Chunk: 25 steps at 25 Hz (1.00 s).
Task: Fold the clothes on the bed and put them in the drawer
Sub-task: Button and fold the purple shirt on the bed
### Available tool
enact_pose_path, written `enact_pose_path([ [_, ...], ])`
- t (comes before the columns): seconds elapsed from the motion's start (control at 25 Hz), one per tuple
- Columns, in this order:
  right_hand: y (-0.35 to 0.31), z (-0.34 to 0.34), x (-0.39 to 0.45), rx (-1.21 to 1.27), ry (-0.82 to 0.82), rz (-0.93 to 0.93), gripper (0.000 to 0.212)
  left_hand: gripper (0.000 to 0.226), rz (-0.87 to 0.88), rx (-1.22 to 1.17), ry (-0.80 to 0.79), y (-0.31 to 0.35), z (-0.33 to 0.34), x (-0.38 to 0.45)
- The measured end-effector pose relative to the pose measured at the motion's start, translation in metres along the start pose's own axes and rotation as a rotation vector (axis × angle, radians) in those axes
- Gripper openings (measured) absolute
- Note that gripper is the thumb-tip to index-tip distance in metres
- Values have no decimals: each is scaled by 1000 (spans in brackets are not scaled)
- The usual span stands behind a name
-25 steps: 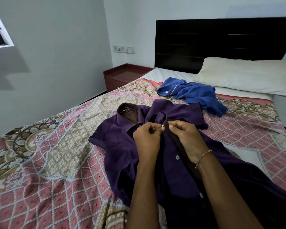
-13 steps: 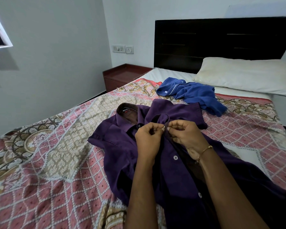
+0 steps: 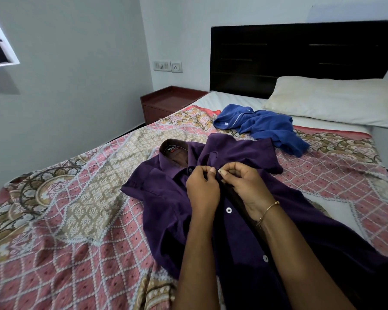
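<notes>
A purple button-up shirt point(image 3: 166, 198) lies spread on the patterned bedspread point(image 3: 65, 209), collar toward the far left. My left hand point(image 3: 202, 186) pinches the left edge of the shirt's front placket just below the collar. My right hand point(image 3: 242, 184), with a gold bracelet on the wrist, pinches the facing edge, fingertips almost touching the left hand's. Two white buttons show lower down the placket. A crumpled blue garment point(image 3: 262, 126) lies farther up the bed near the pillow.
A white pillow point(image 3: 336, 99) rests against the dark headboard point(image 3: 300, 57). A reddish-brown bedside table point(image 3: 166, 101) with a drawer stands at the far left of the bed, under wall sockets. A grey wall runs along the left side.
Both hands stay pinched together at the top of the placket, the fingertips closing slightly nearer. The view shifted a little; the shirt has not moved.
</notes>
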State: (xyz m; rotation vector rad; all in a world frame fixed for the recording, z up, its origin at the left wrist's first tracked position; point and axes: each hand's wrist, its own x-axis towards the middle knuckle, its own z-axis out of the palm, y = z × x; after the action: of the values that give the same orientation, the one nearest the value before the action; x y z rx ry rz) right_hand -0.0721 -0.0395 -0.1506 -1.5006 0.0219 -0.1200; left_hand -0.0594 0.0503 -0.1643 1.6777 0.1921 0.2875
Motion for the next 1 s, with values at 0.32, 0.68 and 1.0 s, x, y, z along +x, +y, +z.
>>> enact_pose_path([
  [0.32, 3, -8, -11, -230, -164, -14, 19, 17, -186, -398, 98, 1, -7, 7],
  [0.68, -15, -4, 13, -19, 94, -77, 18, 20, 49, -30, -277, 8, -12, -1],
  [1.0, -8, -8, 7, -393, 305, -251, 25, 16, 180, 115, -29, 14, -12, -2],
])
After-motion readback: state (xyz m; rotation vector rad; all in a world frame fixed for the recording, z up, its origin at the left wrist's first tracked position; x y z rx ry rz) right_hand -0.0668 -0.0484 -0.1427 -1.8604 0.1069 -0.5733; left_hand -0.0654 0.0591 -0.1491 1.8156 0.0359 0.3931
